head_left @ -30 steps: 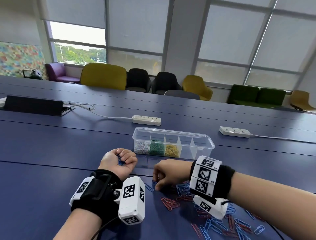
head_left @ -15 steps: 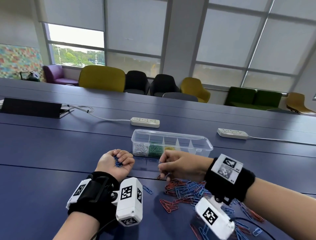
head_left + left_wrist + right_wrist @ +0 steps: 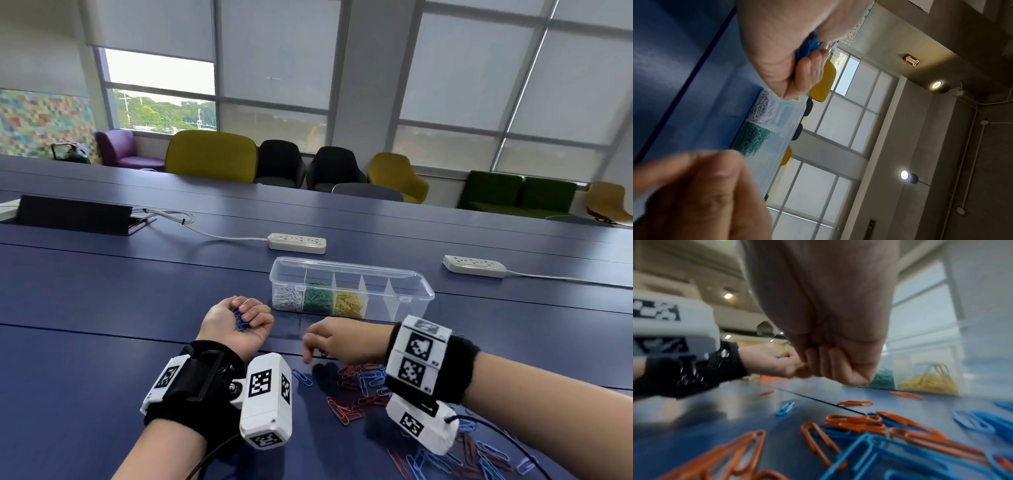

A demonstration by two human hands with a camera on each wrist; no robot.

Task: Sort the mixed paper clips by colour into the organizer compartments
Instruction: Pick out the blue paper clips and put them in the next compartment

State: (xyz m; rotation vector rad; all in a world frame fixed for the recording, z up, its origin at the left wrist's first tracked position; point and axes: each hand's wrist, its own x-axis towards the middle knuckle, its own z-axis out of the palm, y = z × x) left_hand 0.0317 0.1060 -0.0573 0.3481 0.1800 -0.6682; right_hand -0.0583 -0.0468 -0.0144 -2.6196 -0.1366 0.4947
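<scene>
Right hand (image 3: 337, 341) lower — nearer clips (image 3: 356, 394)

Shaded windows (image 3: 281, 58) back a row of yellow, black, purple chairs (image 3: 211, 155) beyond the long blue table (image 3: 102, 281)

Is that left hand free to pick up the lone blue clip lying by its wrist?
Probably not. The left hand is palm-up, curled round a bunch of blue clips, so its fingers are occupied. The lone clip lies bare on the table; the right hand looks better placed.
</scene>
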